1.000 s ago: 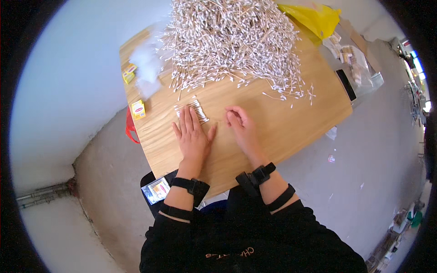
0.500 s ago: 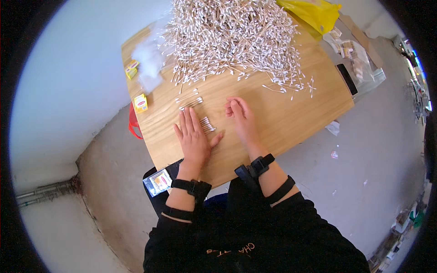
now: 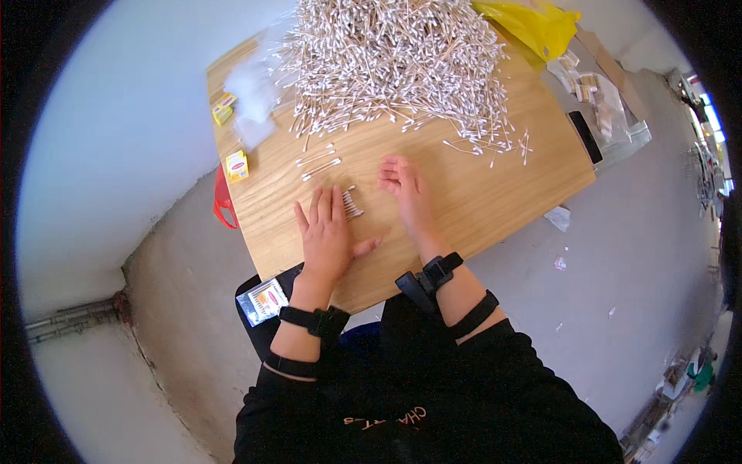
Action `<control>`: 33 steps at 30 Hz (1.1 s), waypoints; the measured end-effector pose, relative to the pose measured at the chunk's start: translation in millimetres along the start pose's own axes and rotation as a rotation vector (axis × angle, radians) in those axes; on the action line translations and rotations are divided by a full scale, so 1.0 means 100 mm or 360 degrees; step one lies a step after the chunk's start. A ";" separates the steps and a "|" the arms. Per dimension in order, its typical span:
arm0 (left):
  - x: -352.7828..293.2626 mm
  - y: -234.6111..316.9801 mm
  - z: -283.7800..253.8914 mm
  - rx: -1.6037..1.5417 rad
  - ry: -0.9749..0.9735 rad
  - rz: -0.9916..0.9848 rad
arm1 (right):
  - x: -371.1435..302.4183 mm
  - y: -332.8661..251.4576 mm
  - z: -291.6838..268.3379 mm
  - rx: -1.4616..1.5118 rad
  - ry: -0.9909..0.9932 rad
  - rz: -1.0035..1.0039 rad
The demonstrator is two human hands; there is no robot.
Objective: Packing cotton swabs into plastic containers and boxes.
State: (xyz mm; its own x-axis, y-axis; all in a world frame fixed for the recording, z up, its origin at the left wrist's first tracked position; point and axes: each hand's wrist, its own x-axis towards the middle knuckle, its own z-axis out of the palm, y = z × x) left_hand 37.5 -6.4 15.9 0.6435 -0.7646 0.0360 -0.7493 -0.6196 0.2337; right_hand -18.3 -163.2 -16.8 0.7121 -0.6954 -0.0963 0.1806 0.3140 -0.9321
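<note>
My left hand (image 3: 328, 234) lies flat on the wooden table, fingers stretched and thumb spread to the right. Its fingers rest over part of a small row of cotton swabs (image 3: 352, 204), whose white tips show beside the forefinger. Just beyond the fingertips lie a few loose cotton swabs (image 3: 321, 168). To the right, my right hand (image 3: 405, 185) hovers at or just above the tabletop with its fingers curled closed; whatever may be inside them is hidden. A large heap of cotton swabs (image 3: 394, 69) covers the far part of the table.
Small yellow boxes (image 3: 236, 165) and clear plastic (image 3: 253, 100) lie along the left edge. A printed packet of swabs (image 3: 263, 301) sits by my left forearm. Stray swabs (image 3: 495, 147) trail off the heap. A yellow bag (image 3: 541, 27) and black phone (image 3: 585, 138) are at right.
My left hand has drawn slightly toward me, and fewer swabs lie loose beyond its fingertips. The right hand has turned a little, its fingers still curled.
</note>
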 end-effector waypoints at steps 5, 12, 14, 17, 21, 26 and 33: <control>-0.30 0.08 -0.01 0.0022 -0.0028 -0.0088 | -0.01 0.14 0.03 0.0211 -0.0107 0.0027; -0.29 0.15 0.22 0.0027 0.0117 -0.0230 | 0.02 0.53 0.43 -0.0417 -0.0468 -0.0560; -0.38 0.12 0.21 0.0118 0.0058 -0.0281 | -0.15 0.46 0.50 -0.0275 -0.0529 -0.0178; -0.52 0.17 0.12 0.0020 0.0022 -0.0319 | -0.29 0.34 0.37 0.0257 -0.0522 0.0312; -0.65 0.19 0.13 -0.0010 0.0069 -0.0272 | -0.46 0.27 0.18 0.0173 -0.0483 0.0183; -0.59 0.14 0.13 -0.0047 0.0107 -0.0263 | -0.56 -0.07 0.09 -0.1232 -0.0574 -0.0186; -0.59 0.11 0.12 -0.0090 0.0135 -0.0258 | -0.53 -0.08 0.19 -0.1567 -0.0575 -0.0332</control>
State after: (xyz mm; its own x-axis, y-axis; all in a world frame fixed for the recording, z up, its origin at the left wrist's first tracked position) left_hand -10.4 29.8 4.4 0.7677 -0.6365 0.0748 -0.6264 -0.7206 0.2971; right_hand -44.7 -116.7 2.7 0.9184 -0.3916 0.0562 -0.1902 -0.5616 -0.8052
